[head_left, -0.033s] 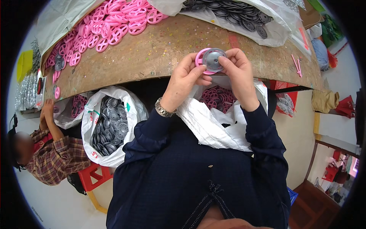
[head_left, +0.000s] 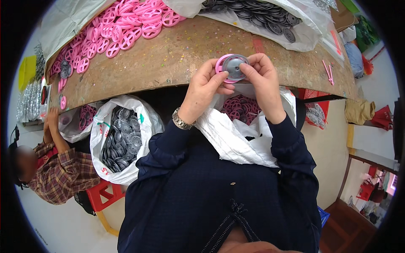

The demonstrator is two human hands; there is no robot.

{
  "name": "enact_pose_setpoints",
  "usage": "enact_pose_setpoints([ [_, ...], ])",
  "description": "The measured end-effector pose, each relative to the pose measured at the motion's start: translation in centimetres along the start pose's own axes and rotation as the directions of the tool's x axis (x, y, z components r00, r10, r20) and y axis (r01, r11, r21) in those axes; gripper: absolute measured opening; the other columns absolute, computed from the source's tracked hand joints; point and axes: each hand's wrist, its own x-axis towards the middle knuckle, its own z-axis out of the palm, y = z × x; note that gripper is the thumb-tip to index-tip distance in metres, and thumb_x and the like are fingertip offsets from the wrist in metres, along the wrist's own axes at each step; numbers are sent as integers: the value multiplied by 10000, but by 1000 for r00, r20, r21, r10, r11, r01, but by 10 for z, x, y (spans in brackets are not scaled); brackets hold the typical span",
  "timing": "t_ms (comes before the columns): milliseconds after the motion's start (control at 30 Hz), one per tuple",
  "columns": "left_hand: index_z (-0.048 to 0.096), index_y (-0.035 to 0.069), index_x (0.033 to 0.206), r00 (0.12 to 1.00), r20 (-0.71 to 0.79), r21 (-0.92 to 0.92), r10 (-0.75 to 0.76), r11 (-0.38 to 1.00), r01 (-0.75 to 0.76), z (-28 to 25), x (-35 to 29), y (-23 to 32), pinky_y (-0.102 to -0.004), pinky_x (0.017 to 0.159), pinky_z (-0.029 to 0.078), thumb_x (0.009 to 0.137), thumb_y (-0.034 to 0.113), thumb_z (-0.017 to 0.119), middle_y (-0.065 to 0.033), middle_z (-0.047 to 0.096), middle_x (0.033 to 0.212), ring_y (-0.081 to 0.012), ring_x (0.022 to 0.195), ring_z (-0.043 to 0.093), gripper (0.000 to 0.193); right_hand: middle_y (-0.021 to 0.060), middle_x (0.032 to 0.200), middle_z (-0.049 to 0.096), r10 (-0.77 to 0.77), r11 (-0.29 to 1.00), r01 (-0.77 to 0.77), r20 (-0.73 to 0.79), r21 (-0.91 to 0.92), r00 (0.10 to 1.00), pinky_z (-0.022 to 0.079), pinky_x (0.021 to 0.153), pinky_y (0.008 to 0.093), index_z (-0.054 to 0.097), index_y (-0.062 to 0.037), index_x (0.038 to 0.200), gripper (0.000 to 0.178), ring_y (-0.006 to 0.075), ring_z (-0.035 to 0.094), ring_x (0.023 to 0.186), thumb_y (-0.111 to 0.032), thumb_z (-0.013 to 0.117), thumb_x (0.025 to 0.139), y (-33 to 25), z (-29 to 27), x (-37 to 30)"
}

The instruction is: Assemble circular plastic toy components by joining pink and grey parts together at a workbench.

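Both hands meet above the table's near edge. My left hand, with a metal watch at its wrist, pinches a pink plastic wheel ring by its lower left side. My right hand is closed on a grey round plastic disc, its thumb pressed on the face near the centre. The disc overlaps most of the ring, whose pink rim shows at the left. I cannot tell whether the two are locked together. Below the hands, an open white sack holds pink and dark wheel pieces.
A heap of pink spoked rings covers the table's far left. Grey discs lie on white sacking at the back. Another white sack holds grey discs. A co-worker sits at the left. Pink sticks lie at the right.
The grey disc and pink ring have shifted very slightly left and down in my hands. At the left, the co-worker's hands have moved a little.
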Motion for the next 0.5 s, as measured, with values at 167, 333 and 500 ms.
enact_pose_setpoints([
  [167,499,-6,1265,997,-47,1,53,999,-53,6,0,-3,-289,732,603,1011,96,506,-105,631,1105,-181,854,689,274,31,1015,628,-148,964,142,-8,-226,989,479,821,226,550,-20,1099,198,84,596,923,-22,634,920,-4,10,-6],
  [333,491,-24,1246,996,-33,24,87,996,-86,8,1,-8,-258,700,601,1005,88,524,-98,636,1069,-145,822,682,268,45,1037,624,-148,963,153,40,-221,988,481,823,223,545,-16,1114,237,92,602,929,-8,649,901,-8,7,-8],
  [500,492,-27,1228,999,-9,-61,48,997,-49,8,1,-10,-262,705,606,1008,88,519,-99,630,1075,-148,836,685,250,42,1009,628,-122,965,122,11,-232,992,489,816,221,540,-21,1060,213,92,613,919,9,660,887,-3,0,-9],
])
